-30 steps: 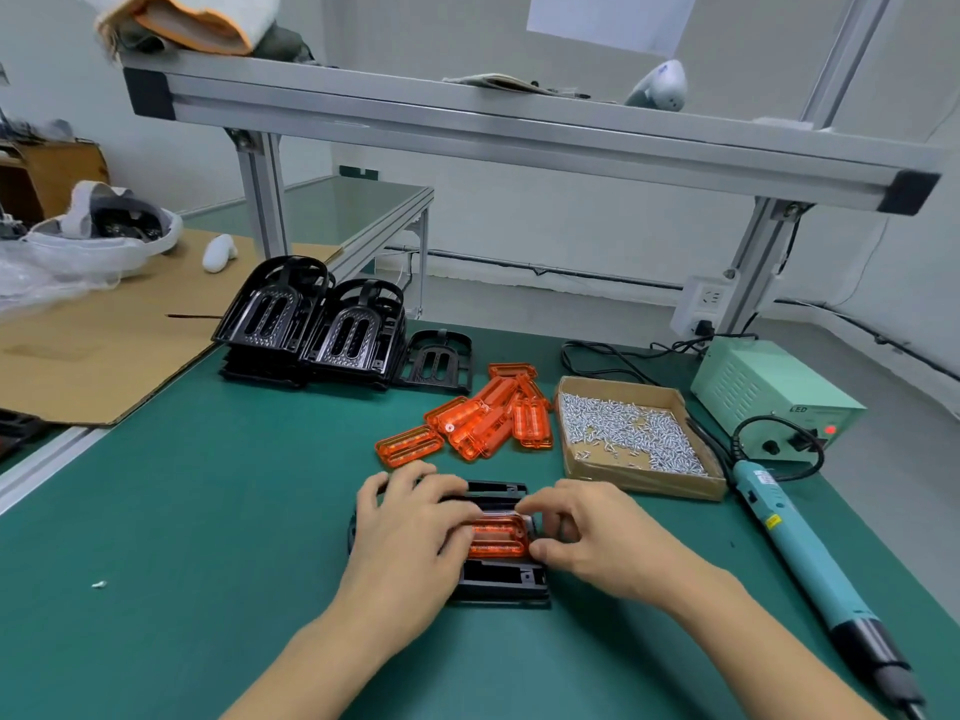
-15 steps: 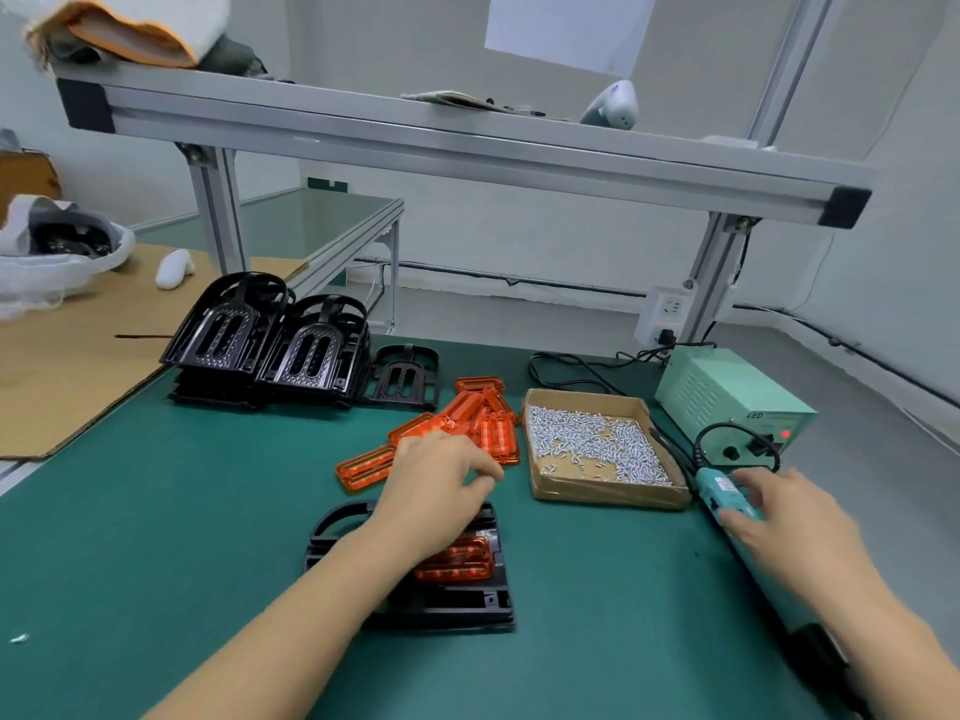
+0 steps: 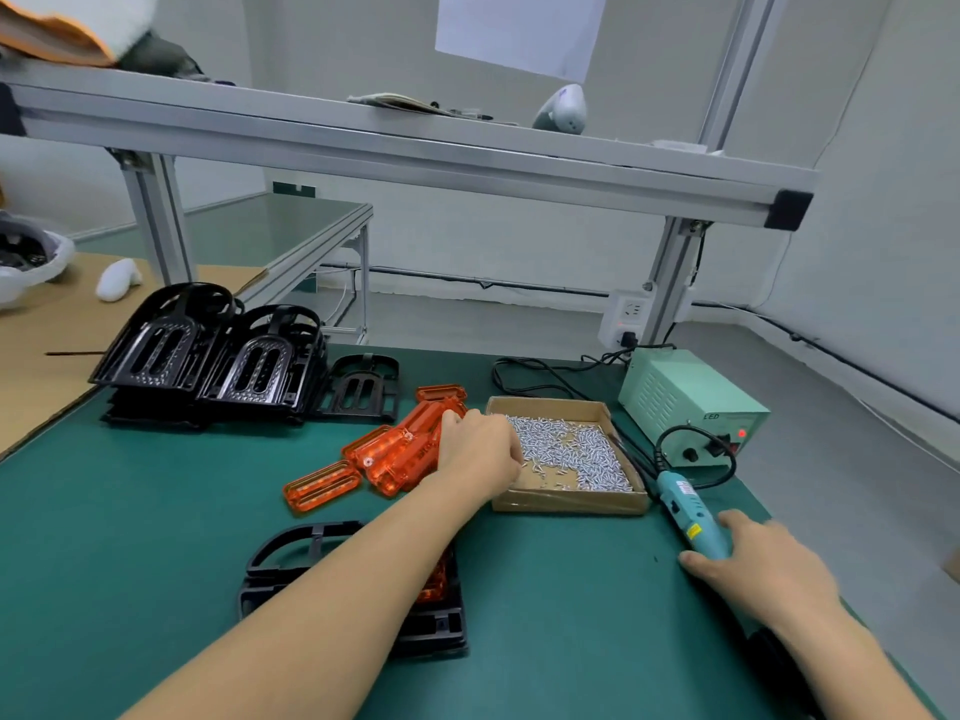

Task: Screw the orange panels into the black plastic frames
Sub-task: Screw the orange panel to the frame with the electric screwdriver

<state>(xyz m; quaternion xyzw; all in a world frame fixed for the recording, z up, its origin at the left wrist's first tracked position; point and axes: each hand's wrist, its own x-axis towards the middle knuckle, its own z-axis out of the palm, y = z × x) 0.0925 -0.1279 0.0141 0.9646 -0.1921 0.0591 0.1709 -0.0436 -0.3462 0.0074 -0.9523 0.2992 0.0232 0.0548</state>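
Bench point(image 3: 130, 511), green mat, carries everything. Far left corner: stacks of black frames point(image 3: 208, 366). Far right edge: pale green power box point(image 3: 685, 402), cabled to the screwdriver. Middle, toward the far edge: cardboard tray of screws point(image 3: 566, 452), with the heap of orange panels point(image 3: 400, 454) touching its left side.

Near edge, centre: working frame point(image 3: 291, 563) lying flat, an orange panel point(image 3: 434, 584) seated in it (mostly hidden under the left forearm).

Left hand point(image 3: 480, 454) reaches over the tray's left rim, fingers curled down into the screws; whether a screw is pinched yet, cannot tell. Right hand point(image 3: 758, 569) near the right edge, closing around the teal screwdriver point(image 3: 691, 517), thumb under, fingers over; the tool looks still down on the mat.

Risks, as judged:
- Nothing holds the frame; forearm brushing it could unseat the panel.
- Small screws could cling together, so several may come up at once or one may drop on the mat.
- The cable may drag against the tray when the screwdriver is lifted.
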